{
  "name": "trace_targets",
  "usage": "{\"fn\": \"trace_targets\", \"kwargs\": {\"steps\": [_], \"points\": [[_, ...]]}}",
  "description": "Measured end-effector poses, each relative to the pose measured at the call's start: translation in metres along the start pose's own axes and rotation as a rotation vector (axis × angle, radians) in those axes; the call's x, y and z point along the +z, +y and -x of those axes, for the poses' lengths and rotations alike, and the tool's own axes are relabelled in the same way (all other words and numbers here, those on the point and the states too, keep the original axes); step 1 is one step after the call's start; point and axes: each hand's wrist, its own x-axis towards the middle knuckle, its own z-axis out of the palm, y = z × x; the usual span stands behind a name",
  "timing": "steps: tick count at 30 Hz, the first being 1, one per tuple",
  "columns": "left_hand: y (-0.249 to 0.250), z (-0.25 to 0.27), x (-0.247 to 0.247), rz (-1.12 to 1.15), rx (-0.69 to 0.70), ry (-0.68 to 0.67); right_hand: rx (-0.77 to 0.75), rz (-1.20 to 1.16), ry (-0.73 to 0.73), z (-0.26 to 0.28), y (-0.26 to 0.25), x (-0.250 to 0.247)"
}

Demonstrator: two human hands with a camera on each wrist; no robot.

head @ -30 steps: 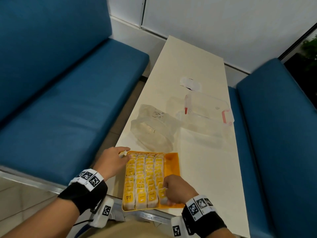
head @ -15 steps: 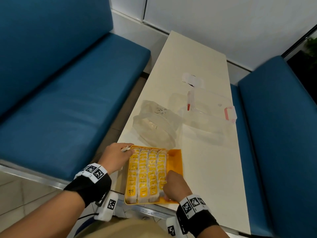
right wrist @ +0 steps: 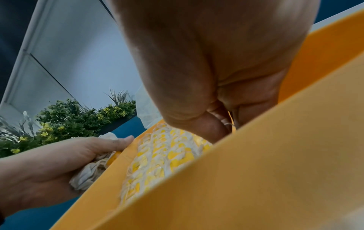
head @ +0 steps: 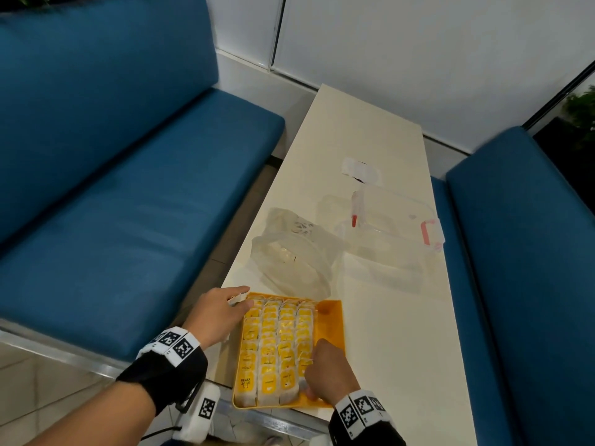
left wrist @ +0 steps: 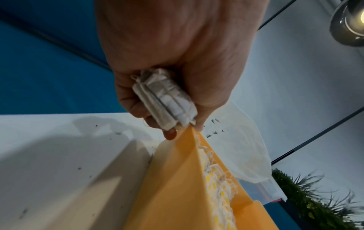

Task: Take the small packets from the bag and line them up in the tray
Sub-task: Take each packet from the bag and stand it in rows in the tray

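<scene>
An orange tray (head: 331,317) sits at the table's near end with rows of yellow-and-white small packets (head: 277,342) lined up in it. My left hand (head: 222,312) rests at the tray's far left corner (left wrist: 177,179) and grips a stack of white packets (left wrist: 165,99). My right hand (head: 325,371) is inside the tray at the near end of the right-most row, fingers (right wrist: 214,129) curled down onto a packet there; that packet is mostly hidden. The crumpled clear bag (head: 293,252) lies just beyond the tray.
A clear plastic box (head: 392,226) with red latches stands right of the bag. A white scrap of paper (head: 359,167) lies farther back. Blue benches (head: 128,204) flank the narrow white table (head: 386,349); the tray sits at its near edge.
The head view has shifted. Both hands stay where they were: left at the tray's far corner with its packets, right at the near end of the right-most row.
</scene>
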Motion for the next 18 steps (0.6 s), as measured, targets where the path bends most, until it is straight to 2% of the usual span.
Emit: {"fn": "trace_targets", "kwargs": {"steps": [3, 5, 7, 9, 11, 13, 16, 18], "points": [[0.010, 0.005, -0.008, 0.101, -0.024, 0.044, -0.033, -0.011, 0.030, 0.003, 0.002, -0.007], [0.022, 0.010, -0.011, 0.161, -0.019, -0.018, -0.084, -0.062, 0.113, 0.006, 0.000, -0.019], [0.031, 0.013, -0.008, 0.172, 0.025, -0.134, -0.213, -0.135, 0.226, 0.012, -0.009, -0.036], [0.040, 0.015, 0.000, 0.176, 0.072, -0.219, -0.417, -0.242, 0.314, 0.021, -0.025, -0.055], [0.050, 0.017, 0.007, 0.170, 0.100, -0.279, -0.573, -0.350, 0.297, 0.031, -0.043, -0.071], [0.057, 0.018, 0.012, 0.153, 0.133, -0.347, -0.653, -0.375, 0.201, 0.035, -0.056, -0.076], [0.061, 0.016, 0.016, 0.131, 0.177, -0.402, -0.701, -0.315, 0.178, 0.031, -0.064, -0.071], [0.061, 0.012, 0.017, 0.104, 0.209, -0.395, -0.676, -0.391, 0.214, 0.026, -0.064, -0.069]]}}
